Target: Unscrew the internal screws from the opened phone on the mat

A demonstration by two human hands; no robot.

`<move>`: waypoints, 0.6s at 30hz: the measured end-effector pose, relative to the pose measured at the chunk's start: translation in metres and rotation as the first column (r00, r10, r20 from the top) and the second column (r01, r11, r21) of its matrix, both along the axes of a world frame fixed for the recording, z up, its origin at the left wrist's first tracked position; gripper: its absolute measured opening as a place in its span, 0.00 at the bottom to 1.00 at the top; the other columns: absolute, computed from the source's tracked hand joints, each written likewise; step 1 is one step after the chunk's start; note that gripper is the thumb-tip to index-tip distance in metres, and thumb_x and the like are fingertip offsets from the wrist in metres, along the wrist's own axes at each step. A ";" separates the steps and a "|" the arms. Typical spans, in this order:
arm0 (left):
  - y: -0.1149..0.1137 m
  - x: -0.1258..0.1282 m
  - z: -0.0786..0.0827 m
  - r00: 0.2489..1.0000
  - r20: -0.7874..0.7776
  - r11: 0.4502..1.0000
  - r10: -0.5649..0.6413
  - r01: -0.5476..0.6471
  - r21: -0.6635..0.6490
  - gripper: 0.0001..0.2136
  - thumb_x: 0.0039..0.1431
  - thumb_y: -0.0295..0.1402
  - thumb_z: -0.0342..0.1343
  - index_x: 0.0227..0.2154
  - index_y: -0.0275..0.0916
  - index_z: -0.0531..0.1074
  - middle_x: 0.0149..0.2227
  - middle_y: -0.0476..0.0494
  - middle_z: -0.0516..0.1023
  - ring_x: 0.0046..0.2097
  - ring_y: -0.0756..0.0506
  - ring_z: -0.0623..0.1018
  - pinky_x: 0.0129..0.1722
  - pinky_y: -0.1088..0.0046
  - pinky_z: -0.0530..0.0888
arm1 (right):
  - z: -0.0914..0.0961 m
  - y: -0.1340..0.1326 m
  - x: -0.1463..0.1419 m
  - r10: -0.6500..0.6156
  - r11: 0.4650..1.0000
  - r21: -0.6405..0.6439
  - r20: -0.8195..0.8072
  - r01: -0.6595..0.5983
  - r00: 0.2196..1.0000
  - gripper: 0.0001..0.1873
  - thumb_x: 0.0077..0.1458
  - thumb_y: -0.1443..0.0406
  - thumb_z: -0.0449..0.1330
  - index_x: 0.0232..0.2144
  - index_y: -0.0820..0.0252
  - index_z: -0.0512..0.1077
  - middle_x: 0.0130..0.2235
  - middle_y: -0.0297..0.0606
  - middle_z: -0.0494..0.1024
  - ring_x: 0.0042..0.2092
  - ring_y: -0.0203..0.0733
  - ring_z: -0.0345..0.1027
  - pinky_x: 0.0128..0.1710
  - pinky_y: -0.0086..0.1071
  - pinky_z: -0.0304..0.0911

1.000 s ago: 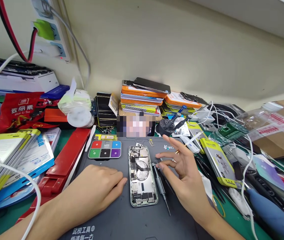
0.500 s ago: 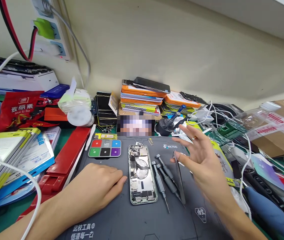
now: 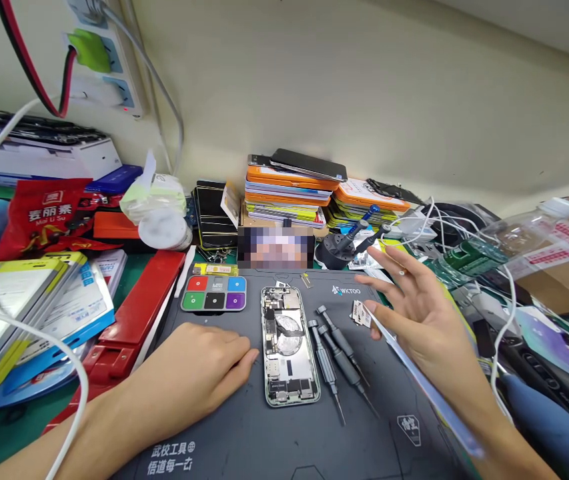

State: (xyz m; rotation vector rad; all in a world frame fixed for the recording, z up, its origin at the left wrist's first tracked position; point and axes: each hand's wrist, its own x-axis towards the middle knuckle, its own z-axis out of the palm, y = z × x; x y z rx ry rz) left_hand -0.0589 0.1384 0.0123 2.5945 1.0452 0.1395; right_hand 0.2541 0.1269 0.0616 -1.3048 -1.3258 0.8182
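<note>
An opened phone [image 3: 291, 373] lies on the dark grey mat [image 3: 244, 433], its inner parts and a round coil exposed. Just left of it, my left hand [image 3: 214, 357] rests palm down on the mat, fingers together and curled, with nothing seen in them. Over the mat's right side, my right hand [image 3: 417, 310] pinches one end of a long, thin, flat metal tool [image 3: 429, 387] between thumb and finger; its other fingers are spread. The tool slants toward the lower right, blurred. Several screwdrivers [image 3: 337, 353] lie between phone and right hand. A small metal plate [image 3: 361, 313] sits by the fingertips.
A tray with coloured squares [image 3: 214, 293] stands behind my left hand. Farther back are a pixelated screen [image 3: 277, 248], a round tool holder [image 3: 337, 252] and stacked boxes [image 3: 287, 193]. A red stapler-like tool [image 3: 134, 317] lies left; a plastic bottle [image 3: 494, 243] and cables crowd the right.
The metal tool has swung from hanging beside the screwdrivers out toward the lower right, uncovering the small metal plate. My left hand stays in place; the whole view has shifted slightly.
</note>
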 end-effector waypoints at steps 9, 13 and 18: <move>0.001 0.000 0.001 1.000 -0.003 1.000 0.004 -0.004 -0.019 0.20 0.79 0.36 0.40 0.31 0.43 0.71 0.31 0.51 0.80 0.33 0.43 0.81 0.34 0.64 0.64 | -0.004 0.004 0.002 -0.029 0.997 0.073 0.186 0.015 0.982 0.35 0.65 0.65 0.67 0.68 0.38 0.62 0.73 0.42 0.64 0.63 0.59 0.74 0.23 0.30 0.78; 0.000 -0.001 0.000 1.000 0.006 1.000 -0.002 0.002 -0.010 0.20 0.79 0.36 0.40 0.32 0.43 0.72 0.32 0.51 0.80 0.34 0.43 0.82 0.34 0.64 0.65 | -0.009 0.001 -0.004 -0.080 0.991 0.125 0.309 0.043 0.948 0.33 0.67 0.65 0.65 0.69 0.39 0.63 0.73 0.39 0.64 0.62 0.57 0.73 0.27 0.33 0.79; 0.001 0.000 0.000 1.000 -0.008 1.000 0.003 -0.003 -0.015 0.20 0.80 0.37 0.39 0.33 0.43 0.72 0.32 0.52 0.80 0.35 0.42 0.82 0.35 0.63 0.66 | -0.019 -0.002 -0.008 -0.139 0.969 0.244 0.662 -0.035 0.736 0.35 0.72 0.68 0.57 0.75 0.38 0.56 0.72 0.38 0.67 0.67 0.58 0.70 0.53 0.50 0.80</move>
